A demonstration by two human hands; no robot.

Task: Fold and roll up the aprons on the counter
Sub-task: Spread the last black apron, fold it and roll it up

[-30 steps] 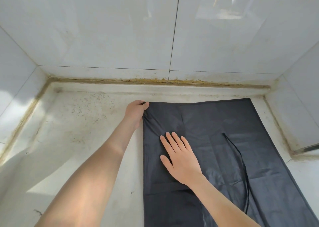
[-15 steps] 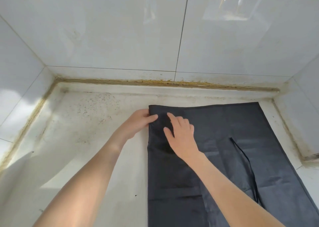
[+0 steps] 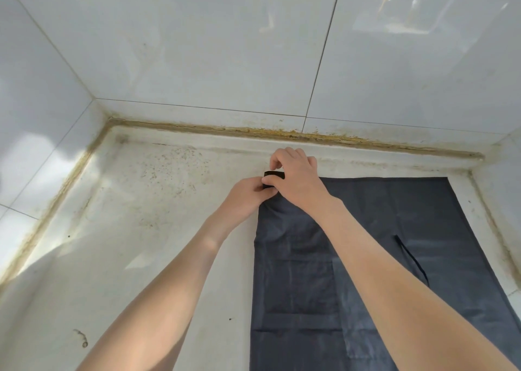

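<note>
A dark grey apron (image 3: 380, 243) lies flat on the right half of the white counter (image 3: 141, 229), reaching the back ledge. Its thin black strap (image 3: 411, 258) lies loose on the cloth at the right. Both hands meet at the apron's far left corner. My left hand (image 3: 245, 194) pinches the cloth edge from the left side. My right hand (image 3: 296, 176) curls over the same corner and pinches a small lifted bit of dark fabric between thumb and fingers. The corner itself is mostly hidden under the two hands.
White tiled walls (image 3: 225, 46) enclose the counter at the back, left and right, with yellowed, stained sealant (image 3: 282, 132) along the joints. The counter's left half is bare but speckled with dirt.
My right hand has left the flat cloth and moved up to the far left corner, where it now pinches the fabric beside my left hand. The view has shifted closer.
</note>
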